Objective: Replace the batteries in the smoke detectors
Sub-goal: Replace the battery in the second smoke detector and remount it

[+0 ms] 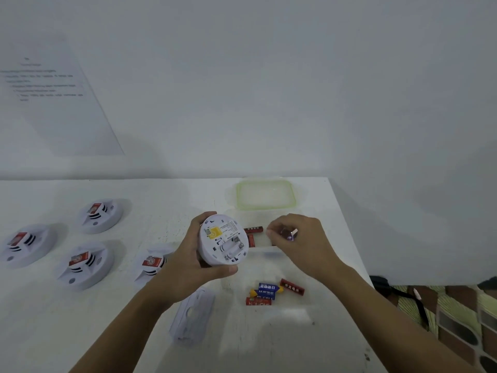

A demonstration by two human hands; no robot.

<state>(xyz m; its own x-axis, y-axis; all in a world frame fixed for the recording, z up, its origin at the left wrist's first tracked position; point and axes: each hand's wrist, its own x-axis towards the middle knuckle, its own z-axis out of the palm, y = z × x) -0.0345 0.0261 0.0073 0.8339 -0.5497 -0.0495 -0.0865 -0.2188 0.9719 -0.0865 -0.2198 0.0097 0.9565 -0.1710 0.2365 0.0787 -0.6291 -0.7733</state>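
While the left hand [188, 267] curls around the rim of a white smoke detector [223, 240], holding it off the table with its open battery bay facing the camera, the right hand [304, 238] pinches a small reddish battery [287, 233] between thumb and fingertips just to the detector's right. Behind it lie red batteries [252, 229], and nearer the camera sits a mixed cluster of batteries [269, 292] (blue, yellow and red).

The white table [80, 332] also carries four more detectors [83, 263] at left, a white backplate [192, 313] and a green-rimmed lid [266, 195]. A printed sheet [53, 98] hangs on the pale wall. Patterned floor [457, 319] shows at right.

The pinched battery is blurred. Whether the batteries lie in clear tubs I cannot tell.
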